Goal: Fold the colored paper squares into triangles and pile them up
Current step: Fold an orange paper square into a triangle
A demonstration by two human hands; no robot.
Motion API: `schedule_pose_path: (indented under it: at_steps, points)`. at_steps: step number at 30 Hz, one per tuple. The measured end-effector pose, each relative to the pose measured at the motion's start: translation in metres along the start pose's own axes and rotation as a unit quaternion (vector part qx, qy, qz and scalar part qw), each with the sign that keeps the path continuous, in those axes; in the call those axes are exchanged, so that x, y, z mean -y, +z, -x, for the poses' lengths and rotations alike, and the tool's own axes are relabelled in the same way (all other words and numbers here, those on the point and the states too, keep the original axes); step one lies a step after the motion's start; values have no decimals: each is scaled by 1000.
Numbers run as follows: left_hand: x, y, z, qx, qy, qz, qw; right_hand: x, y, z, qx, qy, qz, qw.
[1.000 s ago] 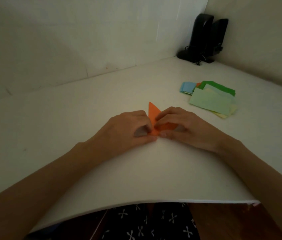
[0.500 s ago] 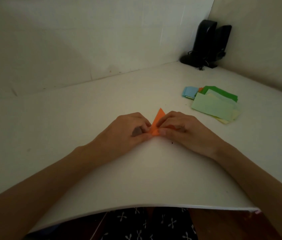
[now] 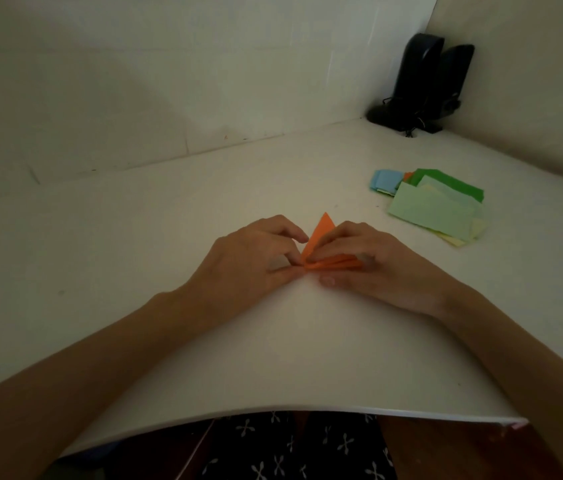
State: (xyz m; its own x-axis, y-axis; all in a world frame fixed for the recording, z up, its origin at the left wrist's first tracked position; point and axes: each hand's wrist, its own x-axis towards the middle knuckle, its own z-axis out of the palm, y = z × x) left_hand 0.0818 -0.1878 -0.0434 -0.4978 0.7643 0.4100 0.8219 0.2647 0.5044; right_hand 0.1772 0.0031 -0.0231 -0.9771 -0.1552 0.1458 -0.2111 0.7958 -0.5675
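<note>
**While both hands pinch the orange sheet, the crease waits to be pressed**

As you sit at the white bench, the fold looks about half made. Your left hand and right hand meet near its middle, fingers curled, each pinching the orange paper between them. One point of the sheet sticks up past your fingertips. Its doubled edges lie low against the bench under your right fingers, so it reads as part-folded, not flat. Next you will likely need to line up the edges, lay the sheet down and run a finger along the crease. Thin paper slips, so keep one hand pinning it.

Black speakers stand in the far right corner, a cable at their base. Nearer, well apart from your hands, lies a loose pile of green, yellow and blue sheets with an orange edge peeping out. I see nothing between your hands and that pile to block the reach. Whether those sheets are folded or waiting, I cannot tell.
</note>
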Motion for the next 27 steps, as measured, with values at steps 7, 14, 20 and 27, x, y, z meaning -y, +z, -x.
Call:
schedule_pose_path:
  at_steps: [7, 14, 20, 27]
  points:
    - [-1, 3, -4, 2, -52, 27, 998, 5, 7, -8, -64, 5, -26, 998]
    - [-4, 2, -4, -18, -151, 13, 988, 10, 12, -20, -91, 60, 41, 993]
    - [-6, 2, -6, -8, -185, 0, 983, 6, 19, -22, -109, 69, 170, 977]
    - [-7, 3, -7, 2, -197, -6, 980, 0, 21, -23, -104, 119, 203, 966]
